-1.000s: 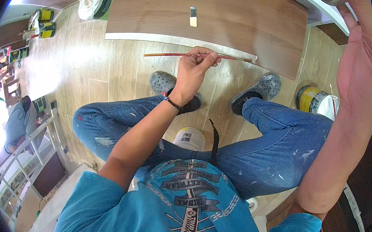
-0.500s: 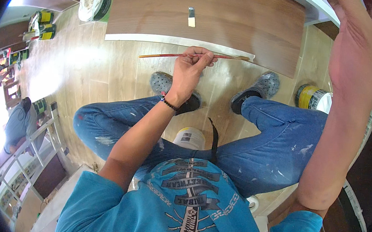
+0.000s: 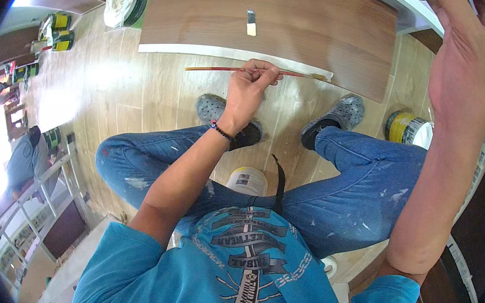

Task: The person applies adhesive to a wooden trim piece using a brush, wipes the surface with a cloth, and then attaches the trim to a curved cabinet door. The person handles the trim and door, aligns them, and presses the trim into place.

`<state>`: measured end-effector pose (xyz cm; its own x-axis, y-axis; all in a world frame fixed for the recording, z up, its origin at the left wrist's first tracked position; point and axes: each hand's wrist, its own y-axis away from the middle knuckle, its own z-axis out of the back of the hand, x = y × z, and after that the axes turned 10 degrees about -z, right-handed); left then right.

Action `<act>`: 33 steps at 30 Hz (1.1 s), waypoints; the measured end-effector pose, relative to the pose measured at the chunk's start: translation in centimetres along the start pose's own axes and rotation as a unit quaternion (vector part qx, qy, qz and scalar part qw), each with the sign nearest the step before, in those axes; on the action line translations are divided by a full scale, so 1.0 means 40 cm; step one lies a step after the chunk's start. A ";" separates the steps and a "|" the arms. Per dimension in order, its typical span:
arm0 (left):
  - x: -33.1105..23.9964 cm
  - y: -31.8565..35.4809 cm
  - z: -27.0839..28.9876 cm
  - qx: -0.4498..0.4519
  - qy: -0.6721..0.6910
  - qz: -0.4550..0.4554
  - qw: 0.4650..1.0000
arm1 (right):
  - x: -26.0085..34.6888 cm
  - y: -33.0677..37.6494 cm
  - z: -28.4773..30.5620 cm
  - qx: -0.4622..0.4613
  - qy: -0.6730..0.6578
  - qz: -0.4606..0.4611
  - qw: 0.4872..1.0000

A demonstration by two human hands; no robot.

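Dark green, a white-topped bucket point(image 3: 135, 9) stands far left. Next, the left hand point(image 3: 251, 84) pinches a slim red paintbrush point(image 3: 216, 69), its bristles point(image 3: 320, 77) at the pale near edge point(image 3: 206, 52) of a brown board point(image 3: 323, 23); contact is unclear. Further right sits a yellow-banded bucket point(image 3: 402, 128), then the raised right hand point(image 3: 471, 61), fingers partly out of view, so its grip cannot be told.

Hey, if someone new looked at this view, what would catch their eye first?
Probably the bright blue T-shirt, filling the lower middle. Next, above it, the left hand holds a thin reddish brush, its tip by the right end of a white strip along the near edge of the brown board. The right hand looms large at upper right.
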<state>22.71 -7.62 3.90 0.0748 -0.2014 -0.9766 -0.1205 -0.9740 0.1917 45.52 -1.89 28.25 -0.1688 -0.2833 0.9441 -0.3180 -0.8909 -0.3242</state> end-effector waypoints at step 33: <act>0.000 0.001 -0.039 0.028 -0.033 -0.006 0.999 | 0.002 -0.009 -0.056 0.004 -0.019 0.011 1.000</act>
<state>24.25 -7.81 4.07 0.0103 -0.1814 -0.9834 -0.1762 -0.9684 0.1767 43.56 -0.79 28.32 -0.1397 -0.3161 0.9384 -0.3074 -0.8870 -0.3446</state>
